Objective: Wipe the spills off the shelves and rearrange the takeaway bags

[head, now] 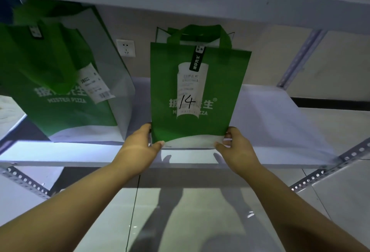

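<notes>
In the head view, the left hand (140, 143) and the right hand (237, 147) each pinched a bottom corner of the bag (166, 83). Each thumb lay across the front and the fingers curled round the side, likely to keep the limp fabric upright and square. Between the hands the bag seemed to rest near the front edge of the shelf (280, 127). Its receipt (191, 91) (marked 14 in pen) faced outward, probably so the number could be read. A larger bag (50, 91) stood on the same shelf beyond the left hand, apart from the held one.
</notes>
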